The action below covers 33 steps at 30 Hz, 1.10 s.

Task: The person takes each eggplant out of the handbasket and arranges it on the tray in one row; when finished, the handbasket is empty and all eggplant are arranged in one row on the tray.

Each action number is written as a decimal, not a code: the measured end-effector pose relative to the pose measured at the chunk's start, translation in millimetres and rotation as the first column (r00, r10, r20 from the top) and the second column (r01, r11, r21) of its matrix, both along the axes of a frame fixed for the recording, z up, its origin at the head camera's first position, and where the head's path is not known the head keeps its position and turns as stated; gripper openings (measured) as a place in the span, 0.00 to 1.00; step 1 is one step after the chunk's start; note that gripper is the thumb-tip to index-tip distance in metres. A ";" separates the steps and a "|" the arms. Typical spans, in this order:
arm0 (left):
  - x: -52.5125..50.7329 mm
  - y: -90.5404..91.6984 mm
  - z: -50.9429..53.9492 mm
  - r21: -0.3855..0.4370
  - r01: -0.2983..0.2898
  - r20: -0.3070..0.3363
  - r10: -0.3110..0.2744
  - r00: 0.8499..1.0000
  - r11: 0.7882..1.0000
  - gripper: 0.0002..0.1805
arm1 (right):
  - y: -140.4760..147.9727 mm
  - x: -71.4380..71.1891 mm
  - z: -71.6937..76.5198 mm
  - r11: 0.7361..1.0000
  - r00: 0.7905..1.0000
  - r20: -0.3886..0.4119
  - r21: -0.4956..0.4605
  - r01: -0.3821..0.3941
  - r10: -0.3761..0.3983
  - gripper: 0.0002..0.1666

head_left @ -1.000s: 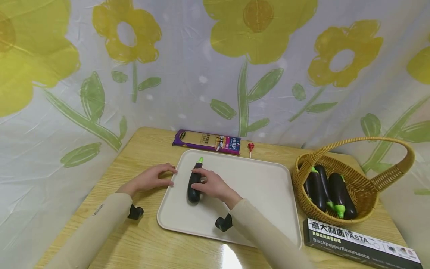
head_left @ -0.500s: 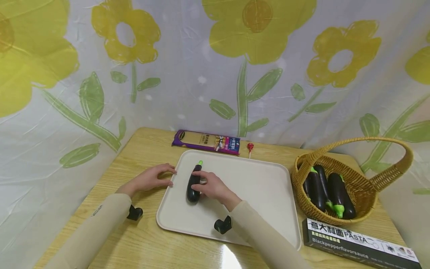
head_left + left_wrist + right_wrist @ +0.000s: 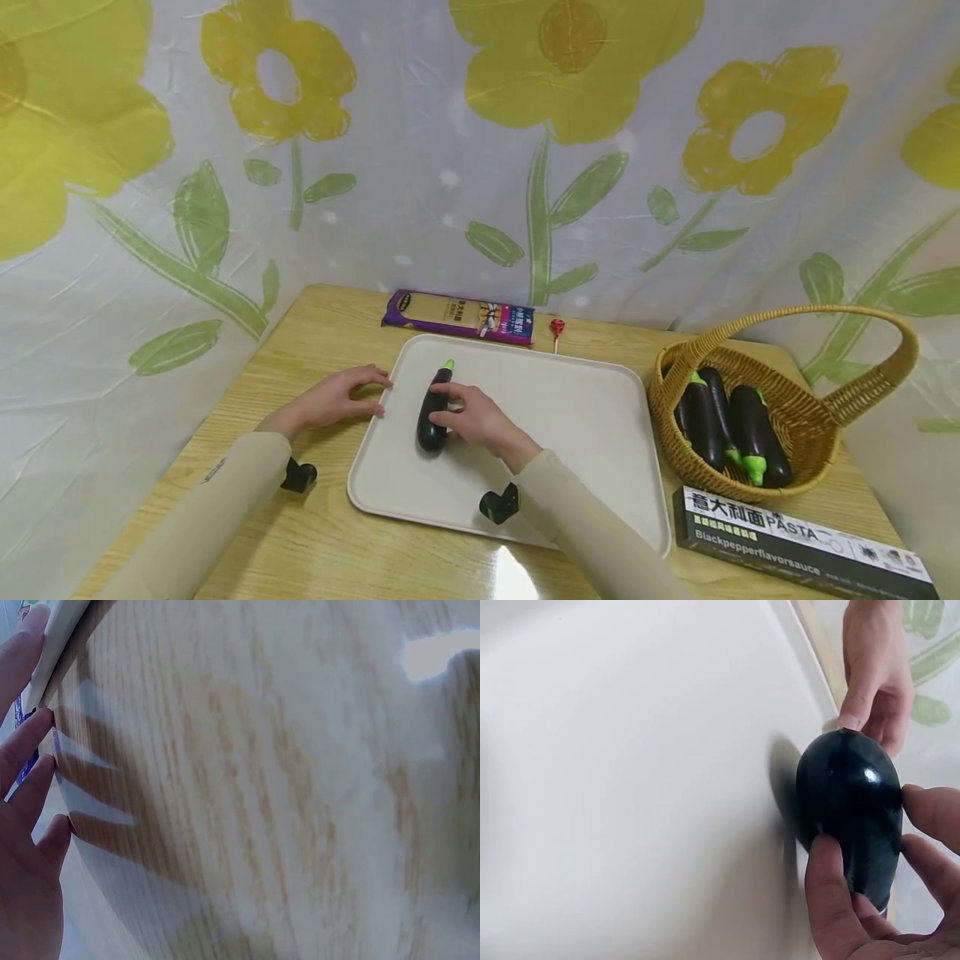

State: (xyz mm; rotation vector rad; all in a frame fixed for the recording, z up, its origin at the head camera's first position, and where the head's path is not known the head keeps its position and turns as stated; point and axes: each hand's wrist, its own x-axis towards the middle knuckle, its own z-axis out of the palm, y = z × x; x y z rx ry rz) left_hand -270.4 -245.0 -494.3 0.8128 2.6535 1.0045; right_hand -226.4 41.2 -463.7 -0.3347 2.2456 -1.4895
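1. fingers [image 3: 937, 814] of r hand [image 3: 480, 417] are clamped on dark eggplant [image 3: 432, 417], w/ thumb on one side & fingers opp.
2. dark eggplant is seen at l part of white tray [image 3: 555, 433], green stem end pointed twd far edge.
3. l hand [image 3: 330, 400] is held at tray's l rim, fingers spread apart, nothing gripped; contact w/ rim can't be told for sure.
4. wicker basket [image 3: 810, 425] is set r of tray, w/ other eggplants [image 3: 705, 421] held in it.
5. black pasta box [image 3: 802, 542] is laid just in front of basket.
6. purple pkt [image 3: 459, 317] & red lollipop [image 3: 557, 327] are laid on wooden table [image 3: 420, 567], behind tray.
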 end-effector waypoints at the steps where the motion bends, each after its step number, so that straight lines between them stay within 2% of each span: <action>1: -0.2 -0.2 -0.1 0.004 -0.003 0.004 0.003 1.000 1.000 0.25 | 0.0 -0.2 0.0 1.000 1.000 0.003 0.000 0.000 0.000 0.28; 6: -0.7 -0.5 -0.3 0.001 0.005 -0.008 -0.005 1.000 1.000 0.26 | -1.3 -1.3 -1.2 1.000 1.000 0.013 -0.017 0.007 -0.006 0.28; 16: -0.5 1.1 1.8 -0.014 -0.009 0.016 0.010 1.000 1.000 0.25 | -2.2 -0.8 -1.9 0.999 0.999 0.046 -0.039 0.024 -0.023 0.28; 23: 0.1 1.9 3.8 -0.010 -0.001 -0.002 0.001 1.000 1.000 0.25 | 1.7 0.7 -3.4 0.995 0.997 0.069 -0.092 0.031 -0.025 0.29; 33: 1.4 1.6 4.2 -0.015 -0.018 0.027 0.019 0.999 1.000 0.26 | 6.4 3.3 -3.7 0.997 0.998 0.052 -0.068 0.029 -0.025 0.28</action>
